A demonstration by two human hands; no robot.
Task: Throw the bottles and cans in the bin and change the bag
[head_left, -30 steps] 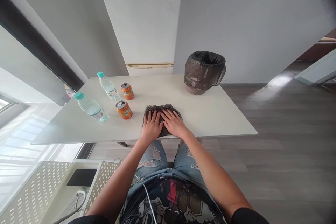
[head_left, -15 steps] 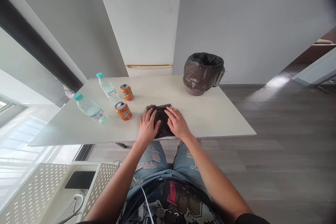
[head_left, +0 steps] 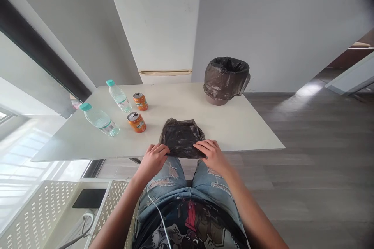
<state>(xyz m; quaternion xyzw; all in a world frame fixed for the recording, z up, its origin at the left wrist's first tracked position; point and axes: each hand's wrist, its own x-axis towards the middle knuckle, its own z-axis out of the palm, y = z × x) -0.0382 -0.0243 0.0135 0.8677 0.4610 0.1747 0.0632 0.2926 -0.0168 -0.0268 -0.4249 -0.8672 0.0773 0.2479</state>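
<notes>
A black plastic garbage bag point(head_left: 182, 136) lies spread at the front edge of the white table point(head_left: 242, 132), its near end reaching the edge. My left hand point(head_left: 154, 159) pinches its near left corner, fingers curled over the plastic. At the near right corner, my right hand point(head_left: 212, 155) grips the bag in the same way. Left of the bag stand two orange soda cans, a nearer can point(head_left: 136, 122) and a farther can point(head_left: 140, 102), both with opened tops. Beyond them are two clear plastic bottles with teal caps, a nearer bottle point(head_left: 101, 120) and a farther bottle point(head_left: 119, 96).
A trash bin lined with a black bag point(head_left: 226, 79) stands at the table's back right. Behind the table is a white refrigerator point(head_left: 157, 27). A white perforated organizer point(head_left: 43, 210) holding a dark flat object and a cable sits at lower left.
The bag has been spread wider and pulled toward me. Both hands have moved apart and nearer, from lying flat on the bag to gripping its near corners.
</notes>
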